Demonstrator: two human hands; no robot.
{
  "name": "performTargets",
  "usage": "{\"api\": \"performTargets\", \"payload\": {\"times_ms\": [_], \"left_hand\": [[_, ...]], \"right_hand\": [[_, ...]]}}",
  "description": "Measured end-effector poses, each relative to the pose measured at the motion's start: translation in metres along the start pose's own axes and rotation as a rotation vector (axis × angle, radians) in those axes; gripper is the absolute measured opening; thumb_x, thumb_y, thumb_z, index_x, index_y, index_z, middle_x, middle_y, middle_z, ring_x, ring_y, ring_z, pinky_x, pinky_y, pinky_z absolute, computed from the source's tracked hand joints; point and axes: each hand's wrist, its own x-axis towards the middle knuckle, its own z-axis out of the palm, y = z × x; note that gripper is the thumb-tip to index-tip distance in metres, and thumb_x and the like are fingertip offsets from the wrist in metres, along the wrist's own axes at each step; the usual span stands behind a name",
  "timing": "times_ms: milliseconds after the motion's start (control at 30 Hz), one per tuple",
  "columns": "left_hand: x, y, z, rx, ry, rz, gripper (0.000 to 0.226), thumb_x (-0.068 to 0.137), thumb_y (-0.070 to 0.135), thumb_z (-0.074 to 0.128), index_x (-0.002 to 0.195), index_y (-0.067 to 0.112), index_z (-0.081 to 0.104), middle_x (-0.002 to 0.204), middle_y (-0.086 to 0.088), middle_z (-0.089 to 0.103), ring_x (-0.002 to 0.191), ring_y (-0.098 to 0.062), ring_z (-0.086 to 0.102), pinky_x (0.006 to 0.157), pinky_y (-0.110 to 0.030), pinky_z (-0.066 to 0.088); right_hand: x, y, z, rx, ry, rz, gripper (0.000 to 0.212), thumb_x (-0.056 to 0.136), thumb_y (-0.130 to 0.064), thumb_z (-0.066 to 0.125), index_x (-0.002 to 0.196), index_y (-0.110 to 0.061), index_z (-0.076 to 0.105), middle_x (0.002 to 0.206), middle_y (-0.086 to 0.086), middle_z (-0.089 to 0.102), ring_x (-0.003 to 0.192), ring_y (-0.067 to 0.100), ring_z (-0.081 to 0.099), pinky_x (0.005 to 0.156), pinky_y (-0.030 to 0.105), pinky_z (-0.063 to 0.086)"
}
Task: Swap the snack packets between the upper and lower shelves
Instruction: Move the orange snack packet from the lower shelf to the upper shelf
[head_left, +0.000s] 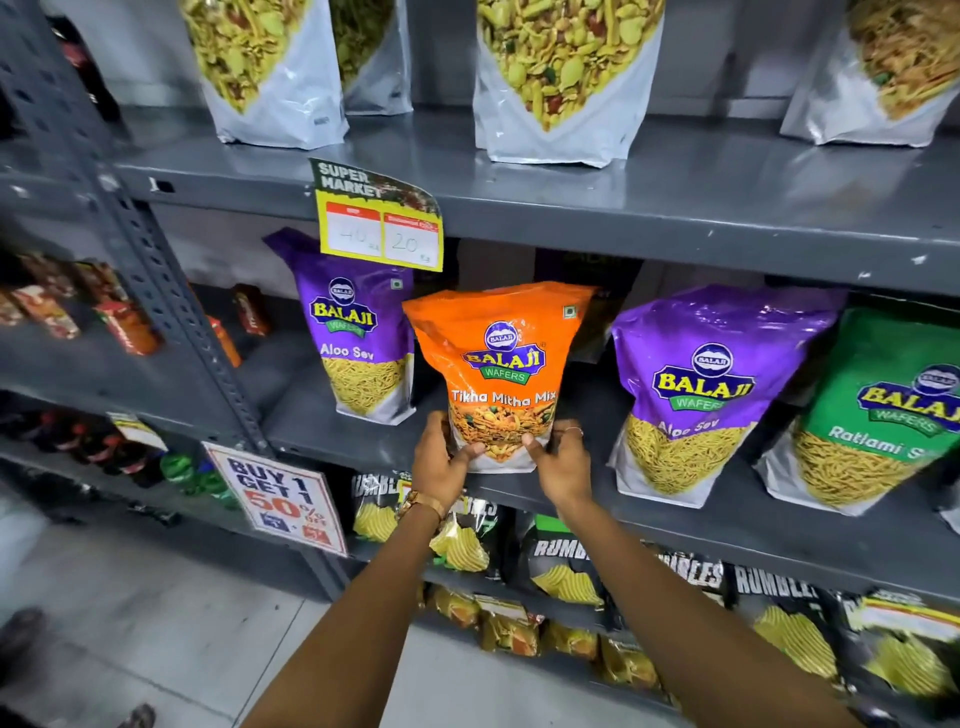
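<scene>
Two bare forearms are stretched up from the bottom edge toward a grey metal shelf. An orange packet labelled Tikha Mitha Mix is gripped at its lower corners: the left hand is wrapped round the left corner with the thumb pressed on the front, and the right hand is clamped on the right corner in the same way. The packet is held upright at the front edge of the middle shelf; whether its base is resting on the shelf cannot quite be told. A mixed fried snack is pictured on its lower panel. It is flanked by a purple Aloo Sev packet on the left and a second purple packet on the right, with a green Ratlami packet beyond. White pouches printed with a yellow-green mixture are stood on the upper shelf. Black chip bags are ranged below.
</scene>
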Motion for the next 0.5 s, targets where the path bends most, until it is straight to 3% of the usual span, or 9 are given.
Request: {"api": "performTargets", "payload": {"times_ms": [100,200,267,367,500], "left_hand": [[-0.011,-0.005,-0.012,0.014,-0.013,-0.031,0.07,0.062,0.047,0.07,0.119,0.015,0.046,0.12,-0.012,0.066,0.113,-0.032,0.06,0.095,-0.054,0.049],[-0.026,-0.006,-0.021,0.043,-0.023,-0.046,0.069,0.063,0.038,0.073,0.122,0.015,0.048,0.122,-0.013,0.065,0.116,-0.033,0.059,0.098,-0.055,0.048],[-0.041,-0.002,-0.027,0.044,-0.038,-0.06,0.063,0.063,0.034,0.076,0.118,0.015,0.053,0.119,-0.014,0.067,0.113,-0.033,0.061,0.097,-0.055,0.05],[-0.073,0.013,-0.031,0.052,-0.07,-0.033,0.049,0.073,0.012,0.08,0.117,0.01,0.058,0.117,-0.016,0.069,0.109,-0.033,0.065,0.094,-0.053,0.052],[-0.123,0.03,-0.032,0.04,-0.105,0.025,0.048,0.076,0.014,0.078,0.12,0.01,0.058,0.118,-0.011,0.068,0.112,-0.03,0.063,0.094,-0.048,0.052]], "right_hand": [[-0.013,0.005,0.0,0.007,-0.015,-0.015,0.032,0.08,-0.019,0.072,0.099,-0.007,0.049,0.1,0.013,0.066,0.1,0.032,0.065,0.085,0.044,0.053],[-0.029,0.01,-0.004,0.024,-0.06,-0.025,0.045,0.078,-0.021,0.074,0.113,-0.01,0.05,0.116,0.016,0.068,0.108,0.032,0.064,0.093,0.052,0.052],[-0.043,0.015,-0.01,0.032,-0.093,-0.044,0.052,0.079,-0.022,0.073,0.123,-0.011,0.049,0.118,0.014,0.068,0.11,0.03,0.064,0.094,0.051,0.051],[-0.067,0.016,-0.026,0.061,-0.132,-0.073,0.037,0.083,-0.018,0.068,0.117,-0.015,0.056,0.114,0.009,0.068,0.109,0.028,0.063,0.094,0.046,0.051],[-0.102,0.02,-0.062,0.043,-0.168,-0.121,0.028,0.083,-0.021,0.069,0.109,-0.021,0.06,0.112,0.009,0.071,0.107,0.026,0.065,0.09,0.041,0.052]]}}
